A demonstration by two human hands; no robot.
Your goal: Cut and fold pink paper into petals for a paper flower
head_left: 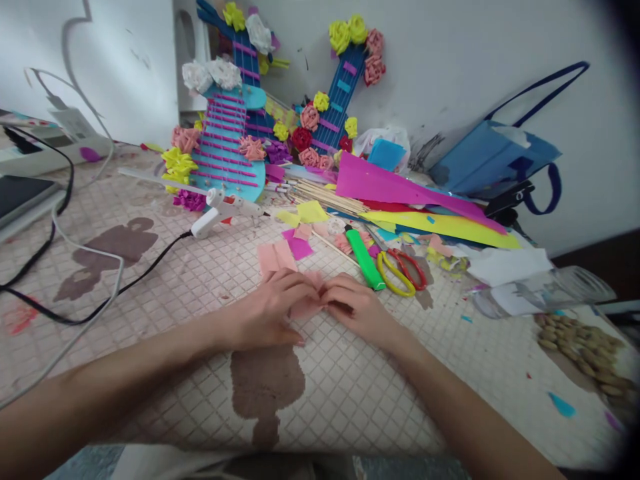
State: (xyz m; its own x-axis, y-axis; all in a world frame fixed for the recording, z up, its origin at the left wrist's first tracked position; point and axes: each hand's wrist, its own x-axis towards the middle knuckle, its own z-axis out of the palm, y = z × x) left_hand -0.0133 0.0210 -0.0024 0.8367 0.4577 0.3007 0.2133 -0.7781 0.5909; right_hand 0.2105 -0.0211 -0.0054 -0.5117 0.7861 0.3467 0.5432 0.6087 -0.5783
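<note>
Pinched between my two hands over the tiled table is a small piece of pink paper (306, 307). My left hand (270, 305) has its fingers bent over the paper's left side, its thumb low near the tabletop. Fingertips of my right hand (357, 308) are closed on the paper's right edge. Just beyond my left fingers lies a flat pink paper square (276, 257). A green box cutter (364, 259) and scissors with yellow and red handles (403, 273) lie beyond my right hand. Farther left, a white glue gun (220, 212) rests on the table.
Paper-flower-decorated blue guitar shapes (227, 140) lean at the back. Wooden sticks (325, 195), a magenta sheet (400, 190) and a yellow sheet (450, 227) lie behind. A blue bag (490, 157), clear bottle (550, 290) and nuts (580, 343) stand right. A black cord (135, 285) crosses left.
</note>
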